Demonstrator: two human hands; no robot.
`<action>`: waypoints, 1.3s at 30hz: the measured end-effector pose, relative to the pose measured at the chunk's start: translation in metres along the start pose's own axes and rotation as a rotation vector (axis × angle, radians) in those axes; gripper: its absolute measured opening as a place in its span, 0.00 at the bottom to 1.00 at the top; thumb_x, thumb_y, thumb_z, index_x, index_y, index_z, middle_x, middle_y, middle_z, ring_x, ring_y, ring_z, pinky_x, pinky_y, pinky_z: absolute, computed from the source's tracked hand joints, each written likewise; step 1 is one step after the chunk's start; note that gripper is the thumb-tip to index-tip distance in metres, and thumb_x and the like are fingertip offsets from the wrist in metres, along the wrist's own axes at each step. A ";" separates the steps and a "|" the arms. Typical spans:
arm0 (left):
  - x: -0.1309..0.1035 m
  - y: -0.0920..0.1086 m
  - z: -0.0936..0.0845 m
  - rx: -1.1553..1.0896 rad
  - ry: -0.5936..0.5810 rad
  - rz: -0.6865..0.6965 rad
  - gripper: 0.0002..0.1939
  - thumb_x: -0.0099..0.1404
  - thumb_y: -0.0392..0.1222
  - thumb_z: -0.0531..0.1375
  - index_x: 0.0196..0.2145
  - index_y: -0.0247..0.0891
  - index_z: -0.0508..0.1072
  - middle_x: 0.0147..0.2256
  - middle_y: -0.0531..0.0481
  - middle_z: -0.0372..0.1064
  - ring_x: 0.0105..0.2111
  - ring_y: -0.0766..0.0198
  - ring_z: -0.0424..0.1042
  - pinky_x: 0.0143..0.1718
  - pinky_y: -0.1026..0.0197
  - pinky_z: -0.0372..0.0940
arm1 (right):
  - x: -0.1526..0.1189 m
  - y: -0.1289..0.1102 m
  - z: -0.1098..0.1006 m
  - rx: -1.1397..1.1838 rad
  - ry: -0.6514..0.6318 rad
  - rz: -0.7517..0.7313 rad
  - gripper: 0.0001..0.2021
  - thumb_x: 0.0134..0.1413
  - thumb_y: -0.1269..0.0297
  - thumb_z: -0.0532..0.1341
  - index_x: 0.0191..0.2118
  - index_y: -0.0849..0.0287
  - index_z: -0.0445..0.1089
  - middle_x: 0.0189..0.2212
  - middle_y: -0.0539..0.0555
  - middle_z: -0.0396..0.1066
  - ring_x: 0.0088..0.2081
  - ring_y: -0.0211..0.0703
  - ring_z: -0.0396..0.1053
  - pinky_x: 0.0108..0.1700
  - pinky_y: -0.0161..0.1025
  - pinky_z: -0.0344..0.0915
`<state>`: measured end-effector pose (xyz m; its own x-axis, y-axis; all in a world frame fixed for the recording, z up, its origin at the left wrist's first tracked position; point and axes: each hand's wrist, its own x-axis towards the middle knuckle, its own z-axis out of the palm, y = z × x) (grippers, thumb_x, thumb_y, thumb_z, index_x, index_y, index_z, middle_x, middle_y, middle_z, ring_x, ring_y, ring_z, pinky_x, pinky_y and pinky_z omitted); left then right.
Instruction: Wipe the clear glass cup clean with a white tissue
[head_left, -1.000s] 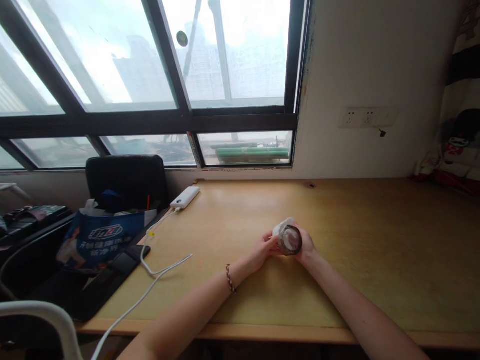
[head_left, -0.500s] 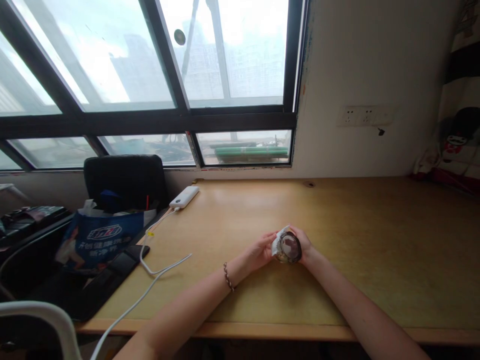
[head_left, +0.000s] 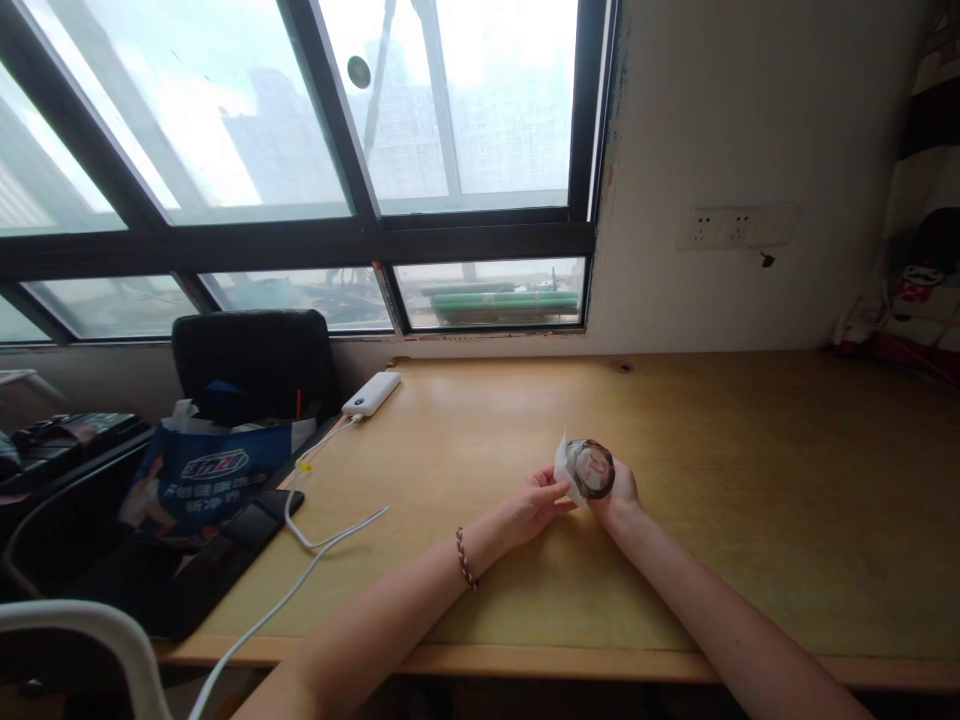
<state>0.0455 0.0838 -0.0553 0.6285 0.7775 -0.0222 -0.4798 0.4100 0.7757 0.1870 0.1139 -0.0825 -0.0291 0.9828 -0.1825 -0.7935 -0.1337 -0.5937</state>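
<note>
A small clear glass [head_left: 590,468] is held tilted over the wooden desk [head_left: 735,480], its round base facing me. My right hand [head_left: 619,495] grips it from the right and below. A white tissue [head_left: 562,468] lies against the glass's left side, and my left hand [head_left: 534,503], with a beaded bracelet on the wrist, pinches that tissue at its lower edge. Both hands are close together a little above the desk's middle.
A white power bank [head_left: 370,394] lies at the desk's back left, its white cable [head_left: 315,545] trailing off the front edge. Left of the desk: a black chair [head_left: 255,360], a blue printed bag [head_left: 202,475], a dark phone [head_left: 251,522]. Wall sockets [head_left: 731,228] sit right of the window.
The glass has turned and risen slightly in my right hand. The tissue has come off the top of the glass to its left side, and my left hand has dropped a little lower.
</note>
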 end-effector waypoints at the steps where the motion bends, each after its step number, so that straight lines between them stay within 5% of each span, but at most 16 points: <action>1: 0.000 0.000 -0.001 -0.016 0.015 0.018 0.15 0.52 0.38 0.61 0.39 0.35 0.69 0.38 0.45 0.67 0.38 0.64 0.67 0.43 0.59 0.58 | -0.001 0.001 0.003 0.017 0.015 0.001 0.07 0.46 0.67 0.54 0.24 0.60 0.67 0.23 0.51 0.71 0.26 0.39 0.68 0.32 0.35 0.66; 7: 0.013 0.014 -0.025 -0.149 0.149 0.120 0.16 0.57 0.47 0.56 0.41 0.35 0.68 0.40 0.46 0.67 0.37 0.62 0.67 0.41 0.58 0.60 | -0.016 0.001 0.022 -0.104 -0.115 0.067 0.05 0.47 0.67 0.57 0.31 0.61 0.68 0.25 0.51 0.69 0.25 0.35 0.65 0.26 0.31 0.62; 12: 0.027 0.014 -0.043 -0.191 0.245 0.107 0.08 0.56 0.37 0.55 0.33 0.31 0.69 0.33 0.45 0.69 0.31 0.64 0.68 0.36 0.60 0.63 | -0.031 0.000 0.031 -0.183 -0.251 0.175 0.06 0.46 0.65 0.61 0.33 0.60 0.68 0.26 0.49 0.68 0.24 0.31 0.63 0.22 0.25 0.57; 21: 0.025 0.006 -0.035 -0.192 0.176 0.071 0.07 0.55 0.32 0.53 0.31 0.29 0.70 0.27 0.48 0.69 0.25 0.67 0.66 0.29 0.66 0.62 | -0.037 -0.002 0.036 -0.198 -0.379 0.137 0.10 0.46 0.62 0.62 0.31 0.64 0.69 0.25 0.52 0.68 0.22 0.30 0.61 0.19 0.26 0.54; 30: 0.011 0.007 -0.013 -0.035 0.134 0.027 0.13 0.53 0.38 0.59 0.39 0.35 0.69 0.41 0.43 0.68 0.40 0.59 0.67 0.44 0.54 0.59 | -0.023 -0.021 0.031 0.059 -0.235 0.007 0.03 0.48 0.67 0.59 0.30 0.61 0.68 0.23 0.47 0.67 0.15 0.27 0.51 0.14 0.26 0.52; 39: 0.012 0.013 -0.022 0.262 0.430 0.335 0.15 0.51 0.39 0.60 0.38 0.32 0.70 0.35 0.45 0.71 0.34 0.58 0.69 0.39 0.54 0.64 | -0.020 -0.025 0.026 0.103 -0.151 0.039 0.01 0.47 0.71 0.59 0.27 0.60 0.66 0.21 0.46 0.66 0.13 0.25 0.50 0.10 0.24 0.50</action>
<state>0.0337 0.1090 -0.0594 0.1395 0.9894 0.0392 -0.4078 0.0213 0.9128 0.1916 0.1013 -0.0438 -0.1456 0.9862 -0.0790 -0.8477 -0.1656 -0.5039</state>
